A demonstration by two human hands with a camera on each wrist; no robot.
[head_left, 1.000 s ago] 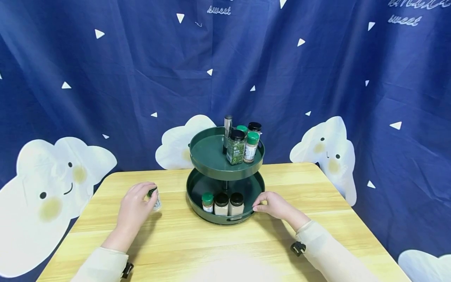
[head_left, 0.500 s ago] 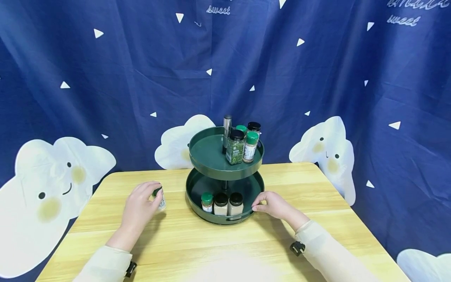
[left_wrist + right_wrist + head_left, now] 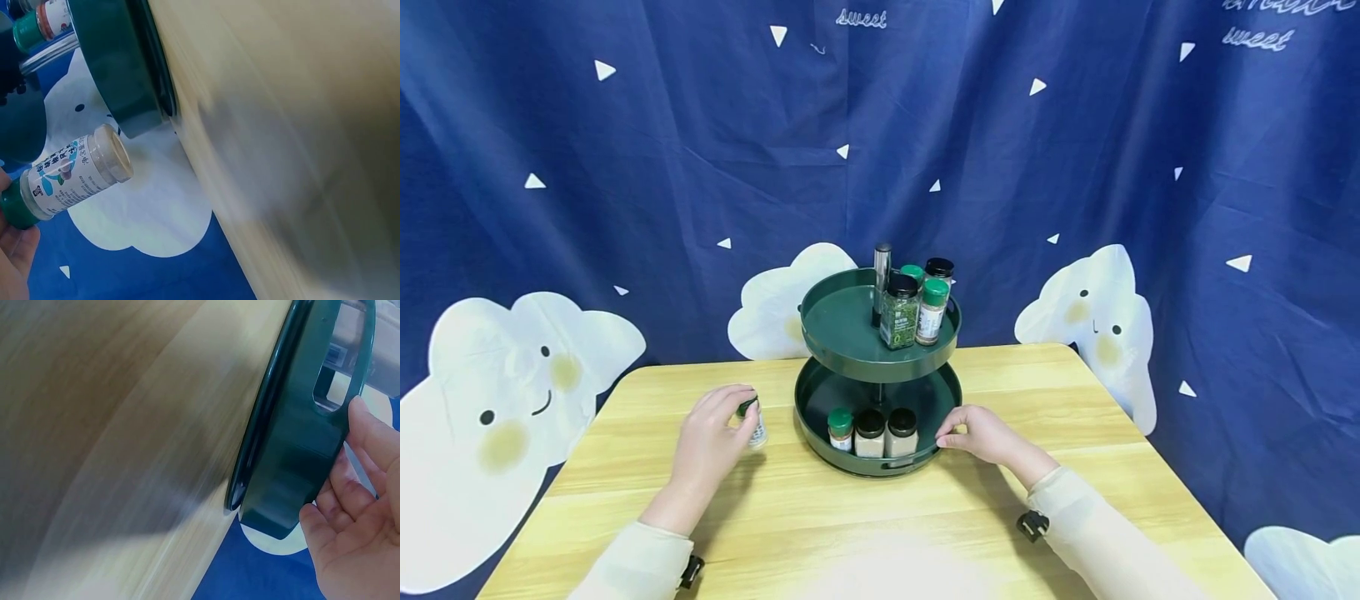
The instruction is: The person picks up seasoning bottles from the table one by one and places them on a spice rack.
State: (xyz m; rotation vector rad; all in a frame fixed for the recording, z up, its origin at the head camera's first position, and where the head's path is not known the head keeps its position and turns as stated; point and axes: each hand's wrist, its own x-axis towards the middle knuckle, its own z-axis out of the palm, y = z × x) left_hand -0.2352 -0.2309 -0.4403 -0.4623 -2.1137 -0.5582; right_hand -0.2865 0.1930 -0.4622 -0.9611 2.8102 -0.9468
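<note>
My left hand (image 3: 711, 442) pinches a small spice jar (image 3: 75, 172) by its green cap. The jar has a white printed label and a clear base, and stays left of a dark green two-tier turntable rack (image 3: 880, 364). At the right side of the rack, the fingers of my right hand (image 3: 985, 435) grip the rim of the lower tray (image 3: 294, 450), beside its handle slot. In that lower tray stand a green-capped jar (image 3: 840, 430) and two black-capped jars (image 3: 870, 435) with pale contents.
On the upper tier are a black-capped jar of green herbs (image 3: 899, 313), a green-capped jar (image 3: 931, 313) and further jars behind, next to a metal centre post (image 3: 882, 279). A blue curtain (image 3: 760, 150) hangs behind the wooden table (image 3: 820, 533).
My left hand has moved to the right with the spice jar, closer to the rack. The right hand keeps its place at the lower tray's rim.
</note>
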